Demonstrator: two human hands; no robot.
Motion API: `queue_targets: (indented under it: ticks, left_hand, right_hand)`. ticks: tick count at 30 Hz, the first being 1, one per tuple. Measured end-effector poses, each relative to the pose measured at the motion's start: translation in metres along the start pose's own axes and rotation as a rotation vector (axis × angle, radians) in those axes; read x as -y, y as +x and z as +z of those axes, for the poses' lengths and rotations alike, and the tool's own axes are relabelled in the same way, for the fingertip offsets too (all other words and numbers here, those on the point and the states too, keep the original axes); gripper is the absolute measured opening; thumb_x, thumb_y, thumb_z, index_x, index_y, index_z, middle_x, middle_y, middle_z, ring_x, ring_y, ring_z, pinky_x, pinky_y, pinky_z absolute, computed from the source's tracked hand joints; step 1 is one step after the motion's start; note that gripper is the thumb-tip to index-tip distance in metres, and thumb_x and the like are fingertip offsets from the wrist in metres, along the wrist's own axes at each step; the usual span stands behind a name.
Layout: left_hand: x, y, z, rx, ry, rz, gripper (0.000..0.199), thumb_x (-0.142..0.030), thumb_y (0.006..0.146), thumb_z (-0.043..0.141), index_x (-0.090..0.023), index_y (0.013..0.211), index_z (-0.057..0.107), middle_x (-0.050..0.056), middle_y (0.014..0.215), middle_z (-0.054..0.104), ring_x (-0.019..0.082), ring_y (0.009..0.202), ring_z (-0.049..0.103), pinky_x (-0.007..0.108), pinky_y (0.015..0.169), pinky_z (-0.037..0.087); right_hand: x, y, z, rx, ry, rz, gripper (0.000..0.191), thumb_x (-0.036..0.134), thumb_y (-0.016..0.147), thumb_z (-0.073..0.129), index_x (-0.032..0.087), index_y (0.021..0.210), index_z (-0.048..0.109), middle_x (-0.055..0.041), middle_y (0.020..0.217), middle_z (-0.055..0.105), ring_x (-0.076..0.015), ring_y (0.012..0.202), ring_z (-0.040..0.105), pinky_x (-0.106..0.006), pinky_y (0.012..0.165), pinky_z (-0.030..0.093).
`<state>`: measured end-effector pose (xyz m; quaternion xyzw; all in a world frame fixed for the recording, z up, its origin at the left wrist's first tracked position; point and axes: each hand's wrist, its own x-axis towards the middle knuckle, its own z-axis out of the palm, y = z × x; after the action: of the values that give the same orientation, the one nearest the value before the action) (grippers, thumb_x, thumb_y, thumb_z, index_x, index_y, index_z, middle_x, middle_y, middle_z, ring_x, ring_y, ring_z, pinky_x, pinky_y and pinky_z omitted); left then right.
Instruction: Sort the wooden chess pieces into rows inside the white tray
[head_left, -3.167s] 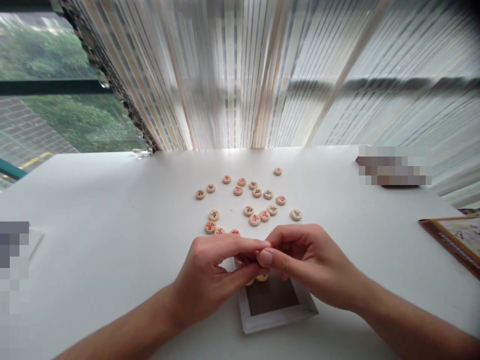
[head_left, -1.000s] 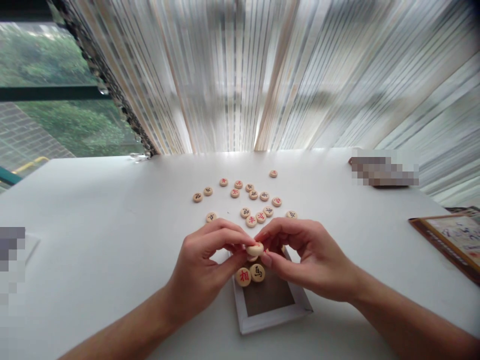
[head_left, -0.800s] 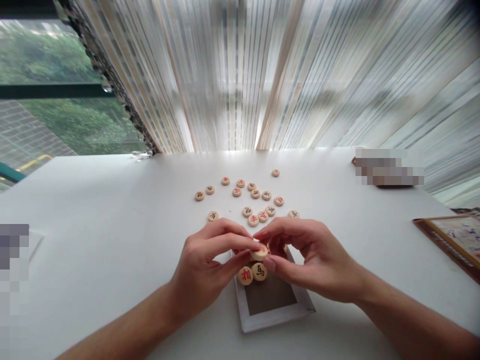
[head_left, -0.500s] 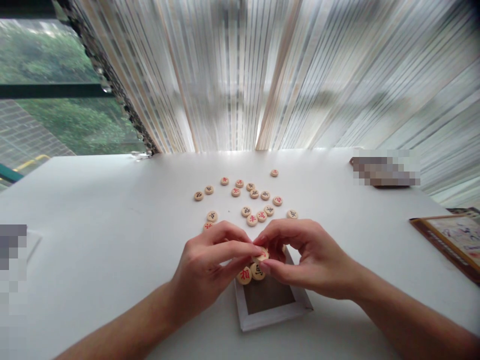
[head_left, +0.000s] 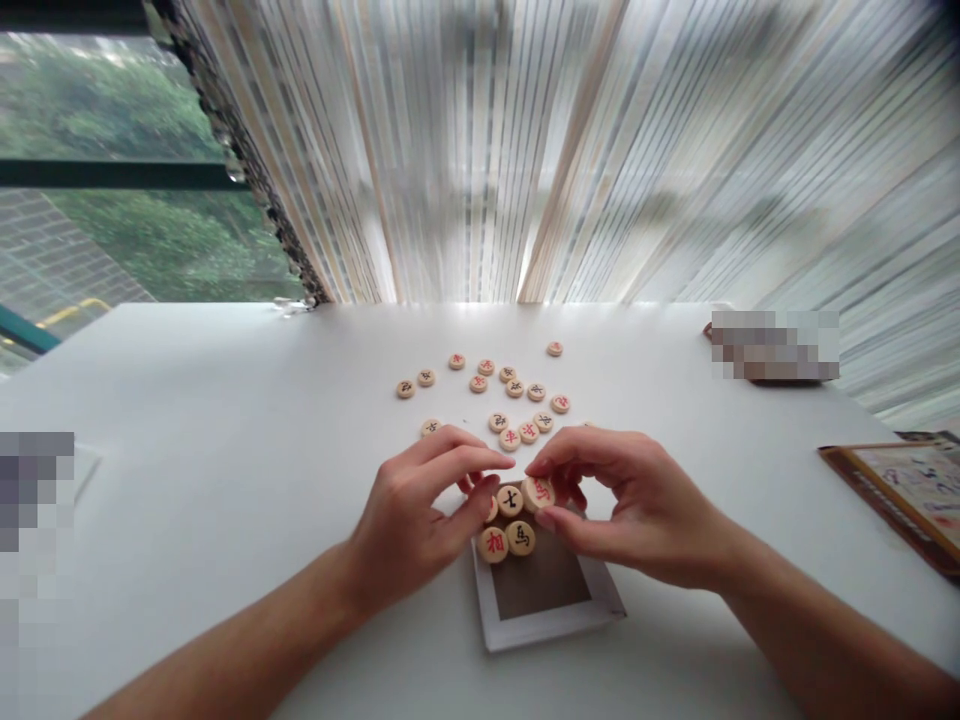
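My right hand (head_left: 626, 505) pinches a round wooden xiangqi piece (head_left: 540, 492) with a red character between thumb and fingers. It holds it over the far part of a shallow white-rimmed box (head_left: 536, 632) with a grey-brown bottom. My left hand (head_left: 424, 515) hovers over the far left corner, thumb and index finger apart. In the box lie a red-marked piece (head_left: 493, 544), a black-marked piece (head_left: 521, 538) and, behind them, another black-marked piece (head_left: 510, 500). Beside that one, a further red-marked piece (head_left: 491, 509) is mostly hidden by my left thumb.
Several more xiangqi pieces (head_left: 514, 388) are scattered on the white table (head_left: 225, 450) beyond my hands. A brown-edged board or book with a picture (head_left: 904, 490) lies at the right. String curtains (head_left: 465, 150) hang behind the table. Blurred-out items sit at the far right and left.
Half a second ago both hands met at one piece over the box. My left hand has let go and drawn left; my right hand has the piece, uncovering a black-marked one.
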<state>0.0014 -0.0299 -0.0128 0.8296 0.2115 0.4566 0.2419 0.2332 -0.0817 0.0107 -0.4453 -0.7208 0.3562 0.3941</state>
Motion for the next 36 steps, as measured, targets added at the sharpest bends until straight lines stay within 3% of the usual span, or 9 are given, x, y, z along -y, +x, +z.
queue_targets:
  ticks: [7, 16, 21, 28, 36]
  left_hand:
    - [0.005, 0.003, -0.002, -0.037, 0.009, -0.015, 0.024, -0.001, 0.094, 0.065, -0.017, 0.106, 0.078, 0.007, 0.097, 0.076, 0.014, 0.082, 0.072, 0.025, 0.074, 0.061]
    - [0.007, 0.002, 0.000, -0.040, 0.010, -0.022, 0.022, -0.001, 0.093, 0.065, -0.016, 0.103, 0.079, 0.006, 0.092, 0.075, 0.013, 0.078, 0.071, 0.022, 0.070, 0.059]
    - [0.009, 0.003, 0.001, -0.038, 0.021, -0.019, 0.021, -0.002, 0.093, 0.066, -0.017, 0.102, 0.079, 0.005, 0.091, 0.076, 0.014, 0.078, 0.071, 0.024, 0.071, 0.059]
    - [0.012, 0.003, 0.001, -0.047, 0.072, -0.066, 0.018, -0.005, 0.093, 0.069, -0.018, 0.100, 0.080, 0.005, 0.092, 0.078, 0.016, 0.082, 0.075, 0.025, 0.073, 0.061]
    - [0.010, 0.002, 0.001, -0.023, 0.095, -0.082, 0.017, -0.005, 0.093, 0.070, -0.018, 0.100, 0.079, 0.004, 0.093, 0.078, 0.015, 0.083, 0.074, 0.024, 0.076, 0.060]
  right_hand:
    - [0.004, 0.000, -0.016, -0.099, -0.106, -0.033, 0.011, 0.023, 0.090, 0.079, 0.017, 0.098, 0.075, -0.0050, 0.085, 0.074, -0.0156, 0.071, 0.063, -0.029, 0.065, 0.056]
    - [0.020, 0.002, -0.037, 0.031, -0.350, -0.098, 0.006, 0.020, 0.089, 0.076, 0.019, 0.086, 0.072, -0.0003, 0.075, 0.070, -0.0120, 0.064, 0.057, -0.025, 0.062, 0.050]
    - [0.001, -0.014, -0.030, 0.067, -0.386, -0.123, 0.007, 0.017, 0.087, 0.076, 0.020, 0.090, 0.071, 0.0009, 0.073, 0.065, -0.0127, 0.065, 0.057, -0.024, 0.061, 0.048]
    - [-0.006, -0.029, -0.015, 0.255, -0.433, -0.139, 0.001, 0.017, 0.092, 0.070, 0.018, 0.091, 0.070, -0.0017, 0.079, 0.066, -0.0145, 0.068, 0.059, -0.025, 0.063, 0.047]
    - [-0.013, -0.031, -0.009, 0.264, -0.503, -0.185, 0.007, 0.019, 0.099, 0.067, 0.017, 0.094, 0.071, -0.0038, 0.079, 0.067, -0.0164, 0.067, 0.057, -0.028, 0.063, 0.044]
